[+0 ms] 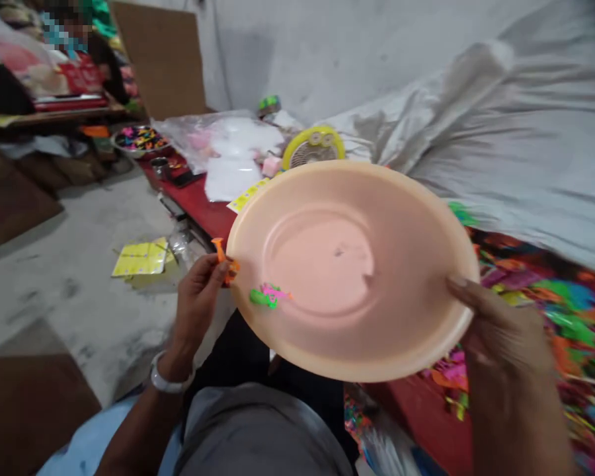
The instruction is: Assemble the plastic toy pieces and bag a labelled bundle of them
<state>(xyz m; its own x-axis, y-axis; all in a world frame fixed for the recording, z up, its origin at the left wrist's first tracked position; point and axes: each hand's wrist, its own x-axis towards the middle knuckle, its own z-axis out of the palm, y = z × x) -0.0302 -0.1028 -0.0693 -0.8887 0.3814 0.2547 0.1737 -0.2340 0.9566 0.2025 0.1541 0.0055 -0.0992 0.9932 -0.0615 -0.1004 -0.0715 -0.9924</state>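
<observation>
A wide peach plastic basin [322, 264] is held up before me, its inside facing me. My right hand [506, 337] grips the rim at the right, thumb over the edge. At the left rim, my left hand [201, 291] pinches a small orange plastic piece [219, 250] with a flared top. Whether those fingers also touch the basin, I cannot tell. Low on the left inside the basin lie a green piece [262, 297] and a pink piece [276, 291], both small; their exact kind is unclear.
Heaped colourful plastic pieces [570, 317] cover the right side of the red table [406, 416]. Behind the basin stand a yellow fan [315, 147] and plastic bags [242, 145]. A bowl of small pieces [141, 139] sits farther left. Yellow sheets [139, 256] are at the left, low down.
</observation>
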